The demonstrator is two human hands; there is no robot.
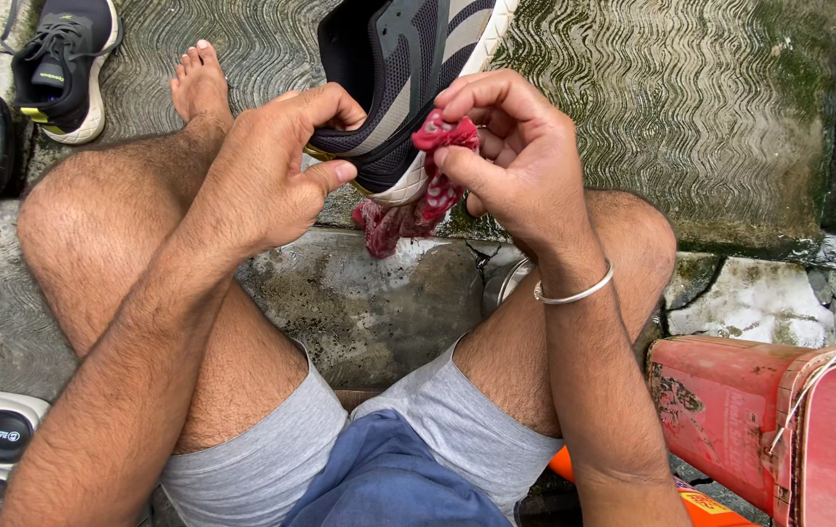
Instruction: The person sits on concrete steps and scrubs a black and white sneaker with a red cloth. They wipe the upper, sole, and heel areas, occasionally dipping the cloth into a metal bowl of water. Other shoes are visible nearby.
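I sit over a wet, mossy concrete floor (691, 117). A red metal can (779, 429) stands at my right knee. My left hand (271, 166) grips one dark striped sneaker (408, 68); a second sneaker (61, 63) lies well apart. My right hand (515, 156) pinches one red rag (428, 195) against its sole.

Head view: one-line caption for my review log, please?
Seated person's left hand steadies a dark sneaker while right hand presses a red cloth against its sole edge.

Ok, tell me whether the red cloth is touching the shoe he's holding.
Touching. The head view shows the right hand pressing the red cloth against the heel of the dark sneaker, held by the left hand.
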